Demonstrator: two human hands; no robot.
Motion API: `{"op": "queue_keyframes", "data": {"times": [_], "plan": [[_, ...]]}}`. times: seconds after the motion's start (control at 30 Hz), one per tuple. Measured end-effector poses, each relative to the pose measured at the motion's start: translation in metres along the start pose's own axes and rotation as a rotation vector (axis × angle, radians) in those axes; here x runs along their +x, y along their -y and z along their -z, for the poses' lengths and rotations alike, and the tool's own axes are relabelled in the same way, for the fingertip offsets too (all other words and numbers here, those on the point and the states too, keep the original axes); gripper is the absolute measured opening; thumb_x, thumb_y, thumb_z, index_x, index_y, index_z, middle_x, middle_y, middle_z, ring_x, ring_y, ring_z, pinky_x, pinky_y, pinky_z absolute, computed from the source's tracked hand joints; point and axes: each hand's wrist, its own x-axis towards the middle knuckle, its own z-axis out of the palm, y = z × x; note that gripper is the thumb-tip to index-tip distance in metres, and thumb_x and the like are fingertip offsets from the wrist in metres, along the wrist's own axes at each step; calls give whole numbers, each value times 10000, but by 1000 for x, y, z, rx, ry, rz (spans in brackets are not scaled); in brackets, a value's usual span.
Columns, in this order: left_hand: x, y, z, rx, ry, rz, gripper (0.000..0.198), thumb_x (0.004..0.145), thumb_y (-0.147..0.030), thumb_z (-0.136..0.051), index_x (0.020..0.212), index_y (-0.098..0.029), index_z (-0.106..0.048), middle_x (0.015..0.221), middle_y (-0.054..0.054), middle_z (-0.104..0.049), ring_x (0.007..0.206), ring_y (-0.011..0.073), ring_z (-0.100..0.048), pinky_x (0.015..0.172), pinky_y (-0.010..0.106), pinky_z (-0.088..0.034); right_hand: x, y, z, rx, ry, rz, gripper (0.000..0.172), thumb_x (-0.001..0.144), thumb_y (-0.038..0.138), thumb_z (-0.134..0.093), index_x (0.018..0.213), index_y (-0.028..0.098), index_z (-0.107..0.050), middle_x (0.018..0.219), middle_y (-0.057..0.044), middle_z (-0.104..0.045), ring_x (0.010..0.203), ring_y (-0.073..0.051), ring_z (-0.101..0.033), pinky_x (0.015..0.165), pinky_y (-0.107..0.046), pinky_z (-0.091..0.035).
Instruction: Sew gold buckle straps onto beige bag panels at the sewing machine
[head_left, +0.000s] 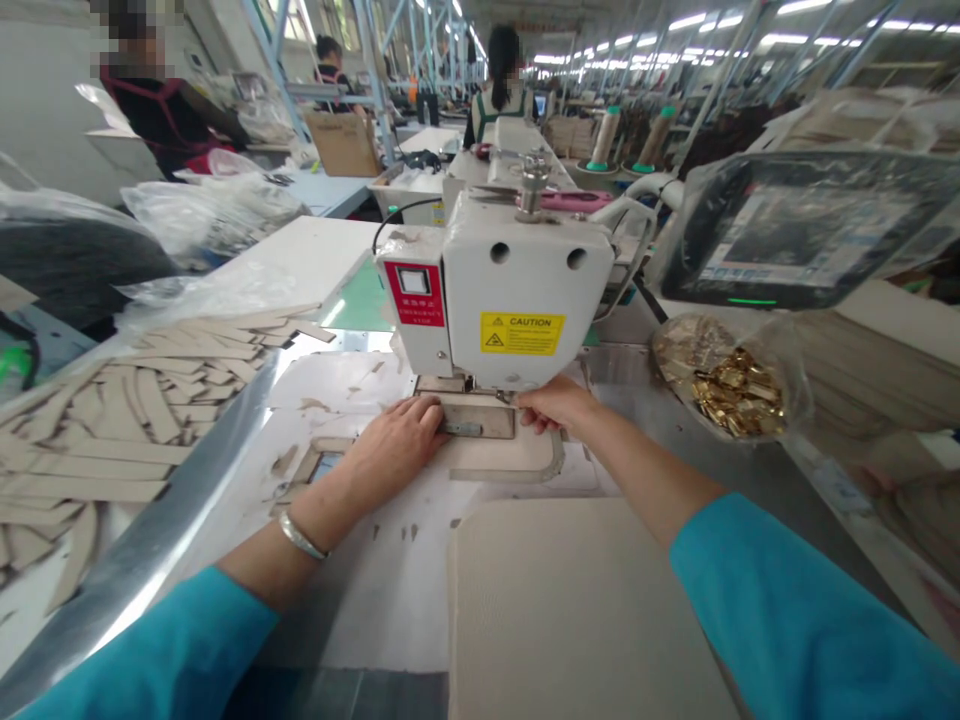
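Under the head of the white sewing machine [525,290], a rectangular metal clamp frame [491,424] lies on a beige panel with a rounded corner [525,458]. A narrow beige strip [480,400] runs along the frame, below the needle area. My left hand [397,435] rests with its fingers laid over the left end of the frame and strip. At the other end, my right hand [559,403] has its thumb and fingertips pinched together at the strip's end; the fingers are partly hidden. Nearer to me lies a large beige panel [577,600].
Many beige strips [127,420] are heaped at the left. On the right stand a bag of gold metal pieces [739,395] and a plastic-wrapped control screen [795,230]. A beige frame-shaped piece [304,465] lies left of my left hand. Co-workers [504,80] sit farther back.
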Motion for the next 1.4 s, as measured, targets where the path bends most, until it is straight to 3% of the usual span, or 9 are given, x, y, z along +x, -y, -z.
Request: {"op": "queue_keyframes", "data": {"times": [0.23, 0.43, 0.73, 0.93, 1.07, 1.17, 1.23, 1.33, 1.4], "plan": [[17, -19, -6, -20, -41, -45, 148, 937, -230, -581, 1021, -109, -595, 1159, 136, -622, 1092, 262, -601, 971, 404, -506, 2, -12, 24, 14, 2, -35, 184, 860, 130, -609, 680, 119, -573, 468, 9, -594, 337, -62, -511, 340, -159, -316], [22, -35, -18, -50, -114, -104, 212, 958, -190, -524, 1139, -91, -576, 1232, 137, -587, 1179, 247, -552, 1044, 368, -471, 0, -28, 46, 41, -5, -69, 180, 863, 131, -596, 686, 126, -560, 491, -5, -610, 346, -80, -533, 352, -171, -330], [29, -60, -5, -29, 18, -163, 331, 958, -95, -431, 1267, -92, -550, 1187, 146, -638, 1129, 228, -606, 963, 359, -532, -2, -51, 79, 67, -28, -128, 131, 892, 170, -583, 767, 138, -561, 543, -8, -635, 387, -90, -558, 402, -181, -388], [42, -73, -11, -54, 6, -217, 298, 948, -82, -453, 1216, -98, -583, 1207, 150, -645, 1159, 229, -608, 964, 343, -535, 0, -71, 100, 88, -59, -136, 107, 855, 183, -630, 768, 142, -582, 565, -9, -646, 406, -83, -561, 417, -173, -403], [48, -87, 2, -114, 28, -123, 226, 923, -70, -484, 1094, -105, -628, 1111, 133, -667, 1043, 247, -641, 915, 375, -546, 2, -77, 104, 114, -45, -105, 100, 845, 184, -619, 766, 140, -577, 564, -13, -649, 409, -90, -573, 411, -172, -403], [45, -116, 25, -300, 42, -122, 191, 969, -186, -465, 999, -133, -646, 1005, 103, -679, 997, 242, -642, 923, 383, -527, 2, -77, 103, 127, -31, -86, 104, 847, 185, -616, 766, 145, -565, 554, -11, -644, 413, -98, -585, 415, -171, -412], [42, -142, 39, -460, 117, -211, 305, 971, -398, -491, 1037, -138, -639, 1014, 111, -680, 994, 255, -645, 922, 398, -523, 1, -76, 103, 130, -30, -77, 105, 856, 181, -606, 769, 147, -560, 557, -8, -646, 418, -96, -589, 420, -168, -419], [43, -174, 46, -523, 271, -277, 717, 762, -683, -655, 1169, -96, -591, 1123, 176, -659, 1026, 333, -640, 897, 456, -530, -3, -75, 103, 137, -32, -62, 95, 868, 169, -595, 783, 147, -559, 563, -6, -649, 424, -90, -591, 431, -161, -431], [49, -184, 44, -491, 378, -262, 868, 634, -698, -753, 1204, -68, -573, 1146, 202, -654, 1033, 369, -640, 879, 469, -535, -6, -75, 103, 141, -15, -65, 86, 859, 167, -605, 792, 145, -556, 559, -12, -650, 421, -93, -588, 427, -162, -431]]}}
